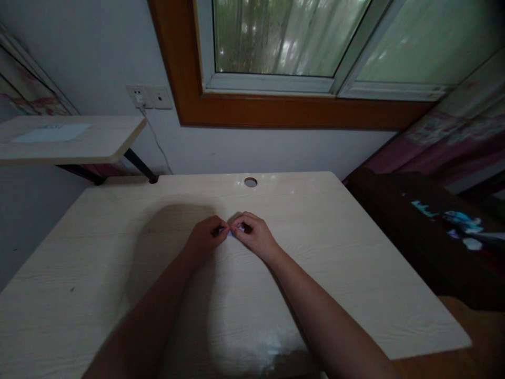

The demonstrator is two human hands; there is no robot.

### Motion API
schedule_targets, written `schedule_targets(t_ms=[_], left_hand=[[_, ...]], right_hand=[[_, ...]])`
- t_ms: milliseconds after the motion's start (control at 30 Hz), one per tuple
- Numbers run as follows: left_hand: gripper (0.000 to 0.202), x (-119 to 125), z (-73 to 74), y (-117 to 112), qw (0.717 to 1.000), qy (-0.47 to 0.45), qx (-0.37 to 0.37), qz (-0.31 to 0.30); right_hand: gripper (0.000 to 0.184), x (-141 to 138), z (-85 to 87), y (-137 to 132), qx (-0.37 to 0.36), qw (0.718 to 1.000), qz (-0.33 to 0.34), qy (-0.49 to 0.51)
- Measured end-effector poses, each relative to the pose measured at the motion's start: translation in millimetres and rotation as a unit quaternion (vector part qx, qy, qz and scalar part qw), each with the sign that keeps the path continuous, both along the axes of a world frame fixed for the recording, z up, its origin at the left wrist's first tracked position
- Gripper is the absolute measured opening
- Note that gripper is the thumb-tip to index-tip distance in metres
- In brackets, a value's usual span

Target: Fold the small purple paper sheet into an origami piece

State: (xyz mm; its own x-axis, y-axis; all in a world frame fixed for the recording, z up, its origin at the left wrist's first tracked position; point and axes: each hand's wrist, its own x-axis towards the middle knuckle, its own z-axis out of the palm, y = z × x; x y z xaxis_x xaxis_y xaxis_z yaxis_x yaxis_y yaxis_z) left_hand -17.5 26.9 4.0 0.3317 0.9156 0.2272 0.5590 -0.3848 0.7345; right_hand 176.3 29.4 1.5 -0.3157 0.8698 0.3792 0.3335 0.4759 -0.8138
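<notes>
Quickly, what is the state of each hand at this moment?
Left hand: closed in a pinch on a small pale piece, mostly hidden.
Right hand: closed in a pinch on the same piece, fingertips meeting the left's.

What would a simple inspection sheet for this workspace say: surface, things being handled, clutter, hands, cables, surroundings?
Surface: pale wood-grain desk, with a round hole near its far edge.
Things handled: one small pale item, mostly hidden by fingers; too small to identify.
Clutter: a paper sheet on the raised shelf; colourful items on dark furniture at right.
Hands: left hand and right hand pinching, close together.
Cables: white cord from a wall socket, down behind the desk.
Surroundings: window, patterned curtain.
</notes>
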Motion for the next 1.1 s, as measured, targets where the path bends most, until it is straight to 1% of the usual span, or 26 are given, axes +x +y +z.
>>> schedule_targets(t_ms=[167, 267, 400, 533, 600, 667, 767, 833, 1000, 1100], left_hand=[[0.013, -1, 1.1, -1, 1.0, -0.006, 0.006, 0.003], [0.013, -2, 2.0, -1, 0.999, -0.021, -0.007, 0.024], [0.015, -4, 1.3, 0, 0.997, -0.054, -0.024, 0.059], [0.019, -7, 0.7, 1, 0.992, -0.087, -0.041, 0.077], [0.02, -8, 0.7, 2, 0.991, -0.095, -0.049, 0.08], [0.02, -7, 0.7, 2, 0.991, -0.098, -0.051, 0.08], [0.019, -5, 0.9, 2, 0.992, -0.091, -0.048, 0.068], [0.016, -4, 1.4, 2, 0.994, -0.078, -0.044, 0.056], [0.015, -1, 1.1, 1, 0.999, -0.034, -0.014, 0.017], [0.016, -1, -0.2, 1, 1.0, -0.013, 0.007, 0.006]], right_hand=[[0.007, -1, 2.2, -1, 0.014, 1.0, -0.014, -0.006], [0.008, 1, 2.6, 0, 0.015, 0.999, -0.034, -0.003], [0.007, 7, 1.2, 3, 0.017, 0.997, -0.079, 0.01], [0.005, 13, -0.4, 5, -0.001, 0.99, -0.136, 0.034], [0.007, 13, -0.3, 5, -0.009, 0.989, -0.144, 0.044], [0.009, 11, 0.7, 3, -0.009, 0.991, -0.124, 0.05], [0.012, 8, 3.2, 0, -0.004, 0.998, -0.052, 0.033], [0.01, 6, 4.3, -1, 0.005, 1.0, -0.022, 0.02], [0.012, 5, 3.9, -2, 0.021, 1.0, 0.0, -0.008], [0.011, 5, 4.0, -2, 0.036, 0.999, 0.007, -0.016]])
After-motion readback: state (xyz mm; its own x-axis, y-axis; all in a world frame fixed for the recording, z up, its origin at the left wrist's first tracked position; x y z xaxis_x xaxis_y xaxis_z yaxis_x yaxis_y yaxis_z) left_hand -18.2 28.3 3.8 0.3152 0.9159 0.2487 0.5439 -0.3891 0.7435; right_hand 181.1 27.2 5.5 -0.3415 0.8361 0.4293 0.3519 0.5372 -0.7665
